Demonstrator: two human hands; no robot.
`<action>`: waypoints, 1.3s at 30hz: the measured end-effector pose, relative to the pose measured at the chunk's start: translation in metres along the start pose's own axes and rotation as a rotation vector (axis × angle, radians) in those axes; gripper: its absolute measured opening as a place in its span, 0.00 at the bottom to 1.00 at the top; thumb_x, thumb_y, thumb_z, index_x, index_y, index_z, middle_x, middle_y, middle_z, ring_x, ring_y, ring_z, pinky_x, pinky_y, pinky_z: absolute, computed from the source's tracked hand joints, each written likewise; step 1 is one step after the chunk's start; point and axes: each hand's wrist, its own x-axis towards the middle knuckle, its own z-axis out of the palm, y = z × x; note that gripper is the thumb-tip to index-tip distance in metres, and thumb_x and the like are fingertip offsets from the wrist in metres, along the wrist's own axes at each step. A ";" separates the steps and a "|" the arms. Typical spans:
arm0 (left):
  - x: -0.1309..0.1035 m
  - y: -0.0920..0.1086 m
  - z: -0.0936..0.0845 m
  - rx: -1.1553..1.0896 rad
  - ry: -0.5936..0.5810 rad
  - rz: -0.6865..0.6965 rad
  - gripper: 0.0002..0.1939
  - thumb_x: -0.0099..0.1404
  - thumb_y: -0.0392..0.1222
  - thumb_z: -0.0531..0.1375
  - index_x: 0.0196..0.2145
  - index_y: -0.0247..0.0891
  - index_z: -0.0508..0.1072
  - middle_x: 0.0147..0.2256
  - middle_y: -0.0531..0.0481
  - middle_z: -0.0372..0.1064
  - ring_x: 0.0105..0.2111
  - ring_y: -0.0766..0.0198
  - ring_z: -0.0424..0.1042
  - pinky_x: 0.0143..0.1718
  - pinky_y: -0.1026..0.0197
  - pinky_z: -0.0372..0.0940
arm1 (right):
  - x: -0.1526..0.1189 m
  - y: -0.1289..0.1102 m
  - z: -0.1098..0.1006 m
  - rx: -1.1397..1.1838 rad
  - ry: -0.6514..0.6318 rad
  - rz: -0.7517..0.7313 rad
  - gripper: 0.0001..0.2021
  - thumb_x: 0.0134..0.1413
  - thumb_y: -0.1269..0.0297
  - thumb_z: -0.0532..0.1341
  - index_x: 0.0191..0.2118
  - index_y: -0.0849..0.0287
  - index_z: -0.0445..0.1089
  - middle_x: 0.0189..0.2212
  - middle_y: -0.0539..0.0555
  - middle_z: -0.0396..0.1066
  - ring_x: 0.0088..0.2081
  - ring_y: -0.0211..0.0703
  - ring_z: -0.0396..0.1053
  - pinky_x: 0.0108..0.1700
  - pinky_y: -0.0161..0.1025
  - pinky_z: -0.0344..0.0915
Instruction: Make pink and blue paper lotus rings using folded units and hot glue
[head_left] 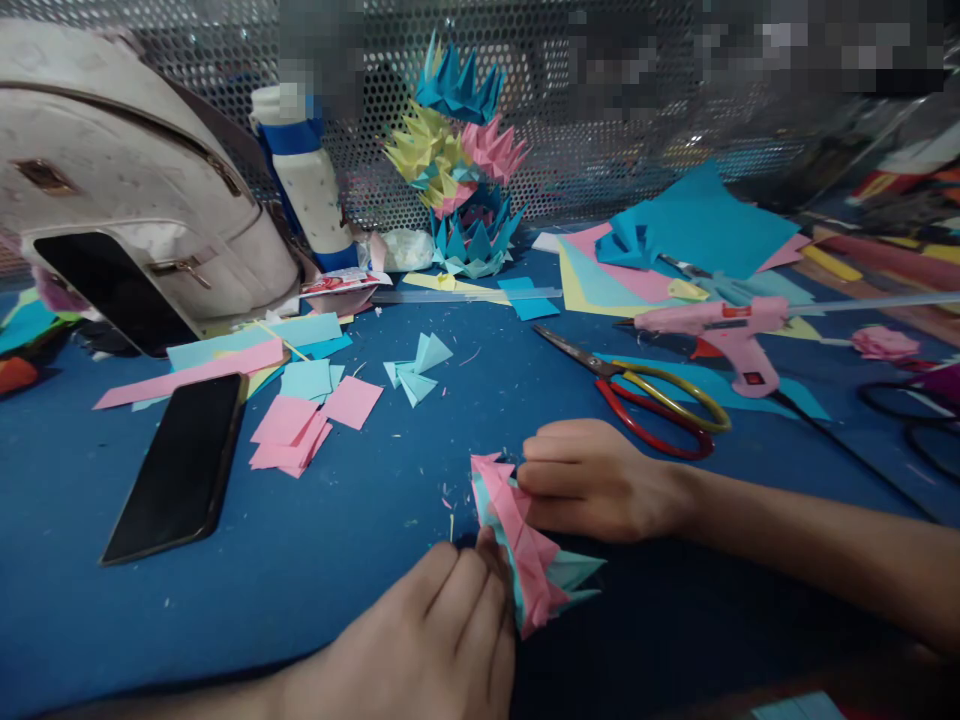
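Note:
Between my two hands is a folded paper piece (pixel 525 550), a pink band with light blue layers and pointed tips sticking out to the right. My left hand (pixel 442 610) grips its left side from below, fingers curled; the fingertips are partly hidden. My right hand (pixel 592 480) is closed on its upper right edge, knuckles toward the camera. Beyond them lie small folded light blue pieces (pixel 418 370). Pink paper squares (pixel 292 435) are stacked loosely to the left, beside light blue squares (pixel 309 380).
Scissors (pixel 600 370) and a pink glue gun (pixel 720 330) with its cord lie right. A phone (pixel 180 465) lies left; another phone (pixel 112 290) leans on a white backpack (pixel 142 150). At the back stand a bottle (pixel 307 180), stacked paper flowers (pixel 465 150) and coloured sheets (pixel 712 225).

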 end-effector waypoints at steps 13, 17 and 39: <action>-0.005 0.003 0.007 0.004 0.072 -0.129 0.19 0.70 0.30 0.46 0.32 0.33 0.75 0.32 0.45 0.75 0.32 0.58 0.66 0.34 0.56 0.57 | 0.002 -0.001 0.002 0.178 -0.137 0.325 0.18 0.67 0.67 0.48 0.23 0.58 0.53 0.21 0.46 0.51 0.24 0.37 0.46 0.27 0.38 0.43; -0.005 0.002 0.006 0.037 0.061 -0.159 0.19 0.72 0.32 0.46 0.35 0.33 0.77 0.38 0.45 0.77 0.35 0.59 0.68 0.38 0.56 0.57 | -0.003 0.002 0.002 0.087 -0.133 0.151 0.19 0.67 0.68 0.48 0.22 0.58 0.57 0.22 0.48 0.55 0.26 0.39 0.47 0.28 0.40 0.42; -0.010 0.000 0.006 0.007 0.040 -0.127 0.19 0.72 0.33 0.45 0.41 0.30 0.76 0.41 0.42 0.78 0.36 0.56 0.72 0.38 0.56 0.61 | -0.010 0.005 0.007 0.063 -0.143 0.133 0.22 0.70 0.63 0.45 0.23 0.58 0.61 0.21 0.49 0.59 0.26 0.41 0.48 0.29 0.41 0.42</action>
